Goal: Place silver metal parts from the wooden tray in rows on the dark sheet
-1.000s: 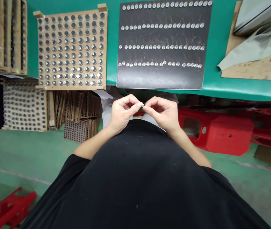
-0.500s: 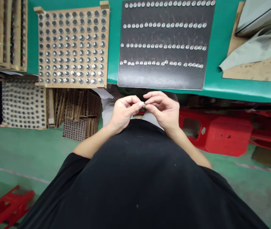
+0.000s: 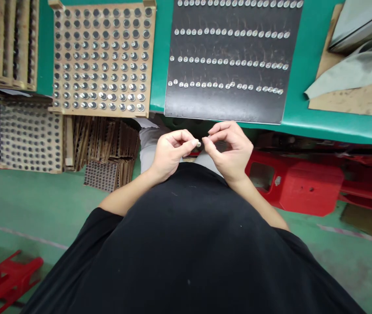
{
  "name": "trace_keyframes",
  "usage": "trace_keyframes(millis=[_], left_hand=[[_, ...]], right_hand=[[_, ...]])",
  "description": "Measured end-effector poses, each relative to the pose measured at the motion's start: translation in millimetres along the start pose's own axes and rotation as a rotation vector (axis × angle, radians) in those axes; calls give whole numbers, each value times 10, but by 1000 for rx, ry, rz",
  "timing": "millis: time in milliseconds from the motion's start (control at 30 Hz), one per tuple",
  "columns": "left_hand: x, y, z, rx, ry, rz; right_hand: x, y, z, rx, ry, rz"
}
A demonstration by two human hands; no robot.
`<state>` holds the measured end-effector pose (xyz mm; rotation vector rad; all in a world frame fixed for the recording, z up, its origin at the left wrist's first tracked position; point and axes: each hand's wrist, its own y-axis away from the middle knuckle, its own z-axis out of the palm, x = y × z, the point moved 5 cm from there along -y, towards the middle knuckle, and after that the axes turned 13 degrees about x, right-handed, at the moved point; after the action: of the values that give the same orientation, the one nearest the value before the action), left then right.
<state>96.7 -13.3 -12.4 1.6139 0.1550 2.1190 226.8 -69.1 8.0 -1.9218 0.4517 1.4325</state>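
Observation:
My left hand [image 3: 173, 153] pinches a small round metallic part [image 3: 198, 144] between thumb and forefinger, in front of my lap. Just to its right is my right hand [image 3: 230, 150], thumb and a fingertip drawn together and the forefinger raised above them. Whatever those fingertips hold, perhaps something very thin, is too small to make out. Beyond both hands lies a black board [image 3: 225, 107] with rows of small silver discs [image 3: 217, 62], thin wires running from them.
Left of the board sits a wooden tray [image 3: 149, 56] holding rows of dark cylinders, many topped with silver pieces. Both rest on a green table [image 3: 304, 104]. More trays [image 3: 30, 139] stand below at left. Red stools [image 3: 310, 185] are at right, grey cloth [image 3: 346, 69] on cardboard.
My right hand has moved slightly right, away from the small part, opening a gap. The left hand keeps its pinch. The view has shifted a little.

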Motion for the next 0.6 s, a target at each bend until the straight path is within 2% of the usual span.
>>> trace_keyframes(millis=[67,200,433,533,600], left_hand=[[13,0,-6,4,-1,35],[34,-2,-5,-2,-32,97],[37,1,-12,-4,-94,204],[116,-38,-68,-62,-157,225],[259,-136,-186,-108,-226,264]], right_hand=[[29,8,-4,-5,-27,40],[77,43,36,-100,-77,147],[37,19,68,-150,-87,145],[117,55,23,-162,-26,206],[235,95,-24,-169,44,253]])
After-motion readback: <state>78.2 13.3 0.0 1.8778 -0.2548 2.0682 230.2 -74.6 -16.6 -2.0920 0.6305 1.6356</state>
